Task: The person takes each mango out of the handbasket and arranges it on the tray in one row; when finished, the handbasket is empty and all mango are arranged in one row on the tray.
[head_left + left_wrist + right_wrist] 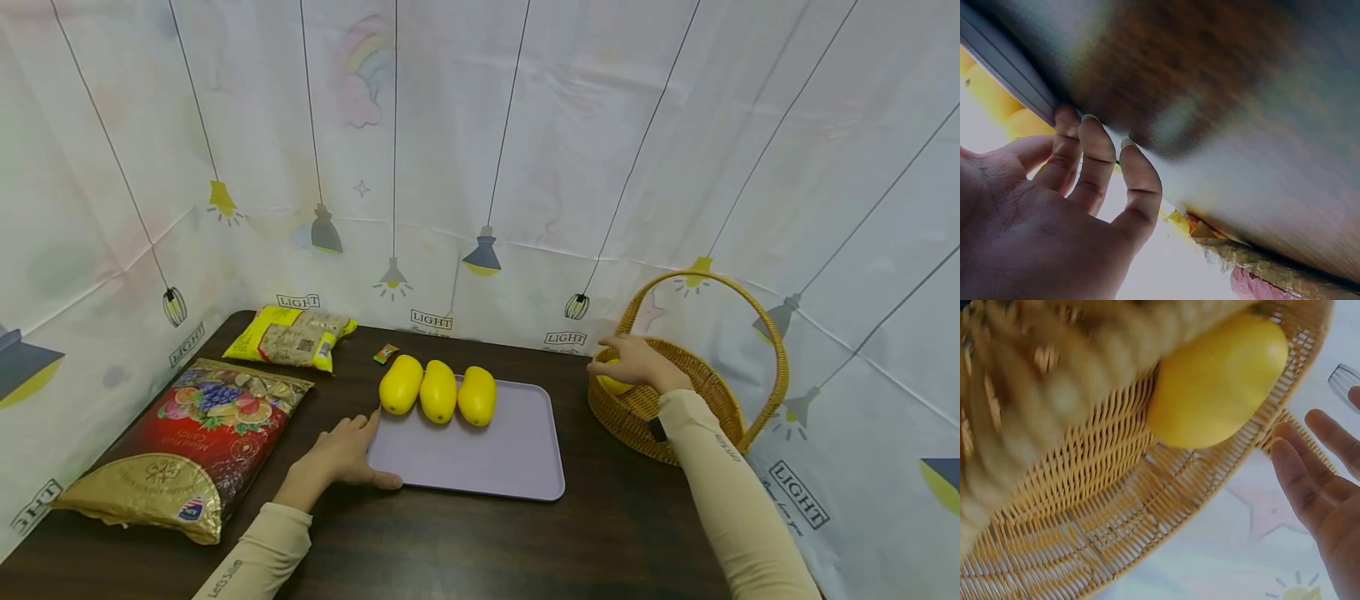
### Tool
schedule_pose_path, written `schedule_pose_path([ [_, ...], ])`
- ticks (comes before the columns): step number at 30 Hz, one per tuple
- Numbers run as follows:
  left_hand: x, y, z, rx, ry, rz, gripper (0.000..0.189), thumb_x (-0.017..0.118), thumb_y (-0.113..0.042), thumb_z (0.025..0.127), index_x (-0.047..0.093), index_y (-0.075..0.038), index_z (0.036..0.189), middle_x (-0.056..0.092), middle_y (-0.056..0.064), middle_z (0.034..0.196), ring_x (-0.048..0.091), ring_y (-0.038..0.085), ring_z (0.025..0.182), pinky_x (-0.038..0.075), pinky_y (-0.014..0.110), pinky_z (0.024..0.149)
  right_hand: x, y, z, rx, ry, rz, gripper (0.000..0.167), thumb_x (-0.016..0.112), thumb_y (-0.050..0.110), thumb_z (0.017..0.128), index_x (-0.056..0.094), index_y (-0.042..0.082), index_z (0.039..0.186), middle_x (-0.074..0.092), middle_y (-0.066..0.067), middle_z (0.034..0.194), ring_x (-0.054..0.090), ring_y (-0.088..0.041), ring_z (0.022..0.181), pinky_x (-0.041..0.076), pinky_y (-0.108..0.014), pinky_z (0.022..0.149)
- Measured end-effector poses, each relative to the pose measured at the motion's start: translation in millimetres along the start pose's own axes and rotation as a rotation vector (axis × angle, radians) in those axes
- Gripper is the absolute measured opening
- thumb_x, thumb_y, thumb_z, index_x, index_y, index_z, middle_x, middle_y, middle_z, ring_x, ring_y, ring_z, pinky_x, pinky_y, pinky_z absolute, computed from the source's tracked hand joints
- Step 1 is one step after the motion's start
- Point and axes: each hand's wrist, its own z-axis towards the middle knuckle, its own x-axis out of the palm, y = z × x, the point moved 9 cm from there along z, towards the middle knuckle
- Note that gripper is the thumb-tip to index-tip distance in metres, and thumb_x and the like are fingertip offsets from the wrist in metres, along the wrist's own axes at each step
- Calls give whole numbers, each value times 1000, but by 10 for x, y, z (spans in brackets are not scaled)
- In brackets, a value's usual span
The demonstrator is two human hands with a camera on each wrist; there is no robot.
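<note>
Three yellow mangoes [438, 392] lie side by side along the far left part of a pale purple tray [465, 458]. At the tray's left edge is my left hand [341, 454], thumb spread toward the near corner; in the left wrist view its loosely bent fingers [1091, 162] touch the rim. My right hand [637, 360] reaches over the left rim of a wicker basket [622, 429], fingers extended. Another yellow mango [1219, 384] sits inside the basket, apart from the right hand's fingers [1297, 478] in the right wrist view. Nothing shows in the right hand's grasp.
A large red and gold candy bag [202, 433] lies at the left. Behind it is a yellow snack bag [292, 336]. A small wrapped candy [386, 354] lies beyond the tray. The basket's tall handle [776, 350] arches at the right, near the curtain [480, 150].
</note>
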Motion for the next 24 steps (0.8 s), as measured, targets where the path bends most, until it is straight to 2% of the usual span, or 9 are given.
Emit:
schedule_pose_path([
  [10, 23, 26, 19, -12, 13, -9, 128, 79, -74, 65, 27, -4, 158, 44, 22, 152, 43, 42, 139, 35, 72, 106, 53, -208, 35, 46, 42, -12, 77, 58, 47, 98, 40, -7, 149, 37, -40, 151, 26, -61, 142, 28, -70, 114],
  [24, 18, 29, 37, -11, 0, -14, 126, 80, -74, 65, 30, -4, 157, 47, 21, 150, 45, 40, 137, 37, 70, 105, 154, -422, 36, 83, 93, 4, 74, 55, 48, 99, 40, -3, 150, 41, -36, 150, 36, -59, 138, 34, -68, 110],
])
